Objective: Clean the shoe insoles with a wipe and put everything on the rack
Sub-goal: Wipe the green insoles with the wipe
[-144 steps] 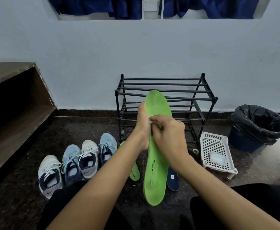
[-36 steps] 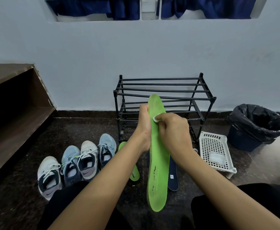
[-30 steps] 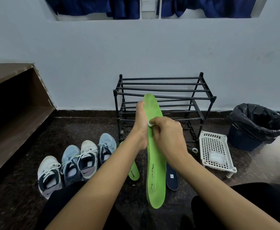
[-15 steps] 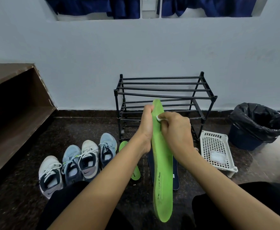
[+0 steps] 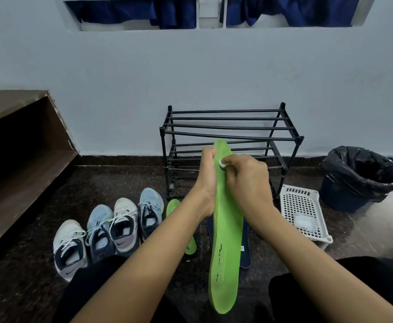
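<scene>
My left hand (image 5: 206,180) grips a long green insole (image 5: 225,241) near its upper end and holds it upright in front of me. My right hand (image 5: 249,185) pinches a small white wipe (image 5: 222,163) and presses it against the top part of the insole. A second green insole (image 5: 179,220) lies on the dark floor behind my left arm. Dark blue insoles (image 5: 245,248) lie on the floor behind the held one. The black bar rack (image 5: 228,134) stands against the wall with nothing on its shelves.
Several sneakers (image 5: 111,229) stand in a row on the floor at left. A white perforated basket (image 5: 305,213) with a wipe packet (image 5: 303,222) sits right of the rack. A bin with a black bag (image 5: 360,176) stands at far right. A brown wooden bench (image 5: 16,159) runs along the left.
My right hand has rubbed the wipe up and down the upper part of the insole. The insole has tilted and shifted slightly in my left hand.
</scene>
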Tool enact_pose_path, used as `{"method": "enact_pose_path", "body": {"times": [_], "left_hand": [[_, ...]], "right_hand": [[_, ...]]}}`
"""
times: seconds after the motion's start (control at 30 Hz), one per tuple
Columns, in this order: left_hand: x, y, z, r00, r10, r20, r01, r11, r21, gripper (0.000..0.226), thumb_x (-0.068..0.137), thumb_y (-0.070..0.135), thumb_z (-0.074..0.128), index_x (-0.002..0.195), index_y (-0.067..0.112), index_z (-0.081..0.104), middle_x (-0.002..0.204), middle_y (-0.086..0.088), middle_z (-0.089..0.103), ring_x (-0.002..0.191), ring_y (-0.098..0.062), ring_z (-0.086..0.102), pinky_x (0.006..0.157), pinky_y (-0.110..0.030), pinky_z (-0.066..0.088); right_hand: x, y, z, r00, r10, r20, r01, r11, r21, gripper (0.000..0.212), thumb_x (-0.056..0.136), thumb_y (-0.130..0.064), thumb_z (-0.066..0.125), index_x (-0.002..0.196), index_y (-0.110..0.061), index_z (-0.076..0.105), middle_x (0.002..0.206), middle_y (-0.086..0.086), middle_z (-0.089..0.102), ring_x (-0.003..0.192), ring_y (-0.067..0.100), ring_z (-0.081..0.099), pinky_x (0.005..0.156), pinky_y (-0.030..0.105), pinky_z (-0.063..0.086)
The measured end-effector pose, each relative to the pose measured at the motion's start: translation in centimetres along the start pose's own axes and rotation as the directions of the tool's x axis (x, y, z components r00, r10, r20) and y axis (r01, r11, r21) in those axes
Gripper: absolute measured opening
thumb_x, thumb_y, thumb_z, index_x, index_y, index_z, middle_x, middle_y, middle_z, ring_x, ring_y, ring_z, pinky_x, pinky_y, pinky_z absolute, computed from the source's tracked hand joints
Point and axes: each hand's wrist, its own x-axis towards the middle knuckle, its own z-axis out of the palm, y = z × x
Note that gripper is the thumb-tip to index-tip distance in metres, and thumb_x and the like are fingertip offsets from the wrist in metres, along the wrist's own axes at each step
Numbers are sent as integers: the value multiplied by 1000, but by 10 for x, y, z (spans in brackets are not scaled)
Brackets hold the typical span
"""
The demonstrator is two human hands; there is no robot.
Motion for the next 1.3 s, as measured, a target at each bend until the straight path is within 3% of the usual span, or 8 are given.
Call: {"method": "enact_pose_path", "body": {"times": [0.2, 0.37, 0.5, 0.7, 0.9, 1.03, 1.1, 1.3], "left_hand": [[5, -2, -3, 999, -17, 41, 17, 1000, 4, 58, 90, 55, 31, 52, 19, 58, 54, -1, 54, 48, -19, 51, 52, -23, 39], [9, 4, -8, 1000, 13, 10, -12, 996, -83, 63, 87, 51, 30, 106, 7, 70, 79, -6, 61, 66, -21, 55, 59, -26, 42], [8, 5, -7, 999, 32, 7, -31, 997, -72, 48, 85, 52, 31, 89, 15, 60, 73, -3, 55, 63, -19, 52, 57, -26, 39], [4, -4, 2, 998, 7, 63, -9, 999, 35, 60, 90, 55, 30, 54, 19, 62, 55, -3, 56, 51, -20, 54, 54, -26, 41], [6, -6, -1, 996, -10, 90, 6, 999, 40, 58, 89, 57, 31, 61, 17, 62, 61, -4, 57, 56, -22, 54, 57, -28, 41], [12, 0, -6, 999, 7, 33, -6, 999, -39, 66, 87, 55, 29, 106, 7, 70, 84, -8, 60, 73, -23, 57, 61, -27, 45], [12, 3, -8, 1000, 14, 19, -12, 997, -82, 66, 85, 52, 30, 112, 6, 68, 83, -7, 59, 70, -21, 55, 59, -26, 43], [5, -1, -4, 1000, 7, 22, -7, 1000, 14, 57, 89, 57, 31, 63, 17, 63, 64, -4, 58, 61, -22, 55, 58, -28, 43]], "right_hand": [[-2, 0, -3, 1000, -6, -25, 6, 1000, -18, 22, 83, 1, 58, 95, -10, 73, 92, 9, 72, 87, 30, 64, 80, 33, 46], [-19, -10, 6, 996, -93, 2, 93, 995, 44, 23, 75, 7, 62, 88, -7, 74, 83, 10, 72, 75, 31, 66, 72, 36, 54], [-13, -10, 0, 1000, -30, 10, 28, 991, 130, 22, 78, 4, 63, 90, -10, 75, 87, 5, 73, 79, 21, 66, 79, 20, 46], [5, 0, -8, 998, -25, -55, 27, 999, 25, 22, 81, 0, 60, 94, -10, 74, 92, 9, 72, 87, 27, 66, 84, 34, 50], [2, -5, -14, 998, 53, -42, -49, 996, 80, 23, 82, -1, 60, 95, -13, 75, 94, 5, 73, 86, 23, 66, 86, 33, 49], [-14, -15, -6, 999, 32, 20, -34, 990, 139, 22, 81, 0, 63, 95, -12, 75, 93, 6, 73, 84, 22, 67, 86, 31, 50], [-18, -17, -3, 999, 28, 43, -34, 988, 152, 22, 82, -1, 63, 97, -11, 75, 94, 5, 73, 86, 21, 67, 86, 27, 49], [-4, -11, -8, 999, 32, 20, -34, 990, 135, 22, 81, 0, 62, 95, -11, 75, 92, 6, 73, 84, 21, 67, 85, 27, 49]]}}
